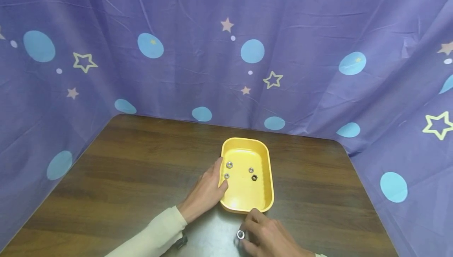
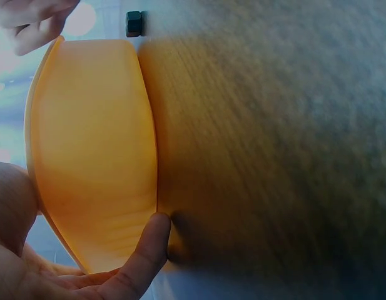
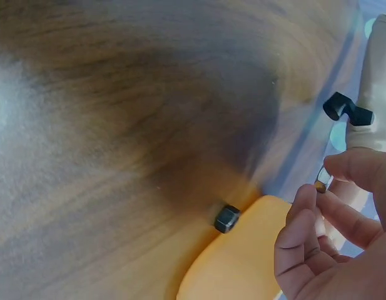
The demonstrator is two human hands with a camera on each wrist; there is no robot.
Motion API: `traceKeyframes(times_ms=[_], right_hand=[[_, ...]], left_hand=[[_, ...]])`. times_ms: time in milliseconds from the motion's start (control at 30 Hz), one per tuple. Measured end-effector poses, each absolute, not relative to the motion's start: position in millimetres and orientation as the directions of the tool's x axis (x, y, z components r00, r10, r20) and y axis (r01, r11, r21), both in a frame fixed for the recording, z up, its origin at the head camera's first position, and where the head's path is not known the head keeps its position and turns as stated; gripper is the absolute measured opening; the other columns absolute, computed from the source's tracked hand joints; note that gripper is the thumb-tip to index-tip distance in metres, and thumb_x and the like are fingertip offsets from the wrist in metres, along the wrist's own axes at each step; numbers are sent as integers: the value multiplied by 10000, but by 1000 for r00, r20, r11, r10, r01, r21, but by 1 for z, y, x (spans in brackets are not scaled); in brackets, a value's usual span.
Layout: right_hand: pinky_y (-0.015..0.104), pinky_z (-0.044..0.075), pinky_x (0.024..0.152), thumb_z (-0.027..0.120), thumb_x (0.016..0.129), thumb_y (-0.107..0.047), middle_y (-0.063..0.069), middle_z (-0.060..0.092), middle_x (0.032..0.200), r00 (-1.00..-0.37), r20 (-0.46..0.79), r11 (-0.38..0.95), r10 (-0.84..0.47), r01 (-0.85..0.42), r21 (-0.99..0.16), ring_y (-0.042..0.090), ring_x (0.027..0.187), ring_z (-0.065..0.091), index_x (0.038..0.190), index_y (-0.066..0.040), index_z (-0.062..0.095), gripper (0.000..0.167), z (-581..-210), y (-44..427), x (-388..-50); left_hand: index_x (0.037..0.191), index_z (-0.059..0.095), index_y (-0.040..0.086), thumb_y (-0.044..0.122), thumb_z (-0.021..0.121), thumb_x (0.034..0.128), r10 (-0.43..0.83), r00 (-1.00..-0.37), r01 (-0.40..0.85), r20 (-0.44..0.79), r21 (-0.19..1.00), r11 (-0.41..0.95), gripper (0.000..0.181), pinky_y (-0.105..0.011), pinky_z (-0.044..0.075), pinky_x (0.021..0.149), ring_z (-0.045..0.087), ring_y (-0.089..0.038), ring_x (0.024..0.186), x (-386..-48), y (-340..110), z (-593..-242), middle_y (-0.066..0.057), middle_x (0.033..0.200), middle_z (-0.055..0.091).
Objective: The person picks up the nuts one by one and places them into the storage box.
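Note:
A yellow tray (image 1: 270,186) stands on the table; inside lie several hex nuts, among them a silver nut (image 1: 229,165) and a dark nut (image 1: 254,177). My left hand (image 1: 207,188) grips the tray's left wall, its thumb over the rim and its fingers along the outside (image 2: 149,240). Just in front of the tray, my right hand (image 1: 270,235) pinches a silver nut (image 1: 240,234) between thumb and fingertips; in the right wrist view only the nut's edge (image 3: 323,177) shows. Another dark-looking nut (image 3: 227,219) rests on the table close to the tray's outer wall.
The brown wooden table (image 1: 141,162) reaches out on both sides of the tray. A purple curtain (image 1: 198,52) with stars and blue spots hangs behind and beside it. On the left sleeve (image 1: 152,233) sits a small black device (image 3: 348,111).

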State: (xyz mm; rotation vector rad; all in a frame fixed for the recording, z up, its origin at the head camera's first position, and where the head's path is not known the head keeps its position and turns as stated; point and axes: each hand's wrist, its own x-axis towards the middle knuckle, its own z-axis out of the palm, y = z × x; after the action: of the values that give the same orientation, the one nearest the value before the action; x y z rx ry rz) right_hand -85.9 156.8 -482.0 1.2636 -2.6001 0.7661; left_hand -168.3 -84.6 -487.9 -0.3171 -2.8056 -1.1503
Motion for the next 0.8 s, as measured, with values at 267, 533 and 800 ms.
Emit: traceKeyframes(times_ms=[267, 533, 800], right_hand=[[92, 425, 615, 882, 898, -202, -148, 602, 1113, -707, 272, 556, -653, -691, -462, -108, 778, 489, 1008, -229, 758, 168, -467, 158, -84], [118, 480, 636, 901, 868, -142, -138, 624, 1143, -736, 265, 567, -623, -658, -496, -98, 801, 544, 994, -201, 767, 192, -460, 158, -85], [62, 451, 646, 912, 824, -83, -128, 634, 1113, -708, 382, 532, -593, -702, -474, -64, 777, 585, 952, -185, 765, 220, -460, 160, -94]], left_hand=[[1652, 364, -30, 103, 707, 993, 158, -973, 230, 167, 685, 691, 755, -559, 578, 1046, 676, -399, 1272, -169, -85, -488, -269, 1517, 598], [1640, 376, -41, 105, 710, 990, 163, -969, 246, 185, 679, 692, 745, -566, 582, 1034, 683, -399, 1260, -170, -85, -488, -267, 1499, 613], [1631, 386, -34, 103, 708, 984, 165, -968, 249, 187, 675, 695, 735, -560, 601, 973, 706, -374, 1177, -171, -85, -490, -252, 1437, 641]])
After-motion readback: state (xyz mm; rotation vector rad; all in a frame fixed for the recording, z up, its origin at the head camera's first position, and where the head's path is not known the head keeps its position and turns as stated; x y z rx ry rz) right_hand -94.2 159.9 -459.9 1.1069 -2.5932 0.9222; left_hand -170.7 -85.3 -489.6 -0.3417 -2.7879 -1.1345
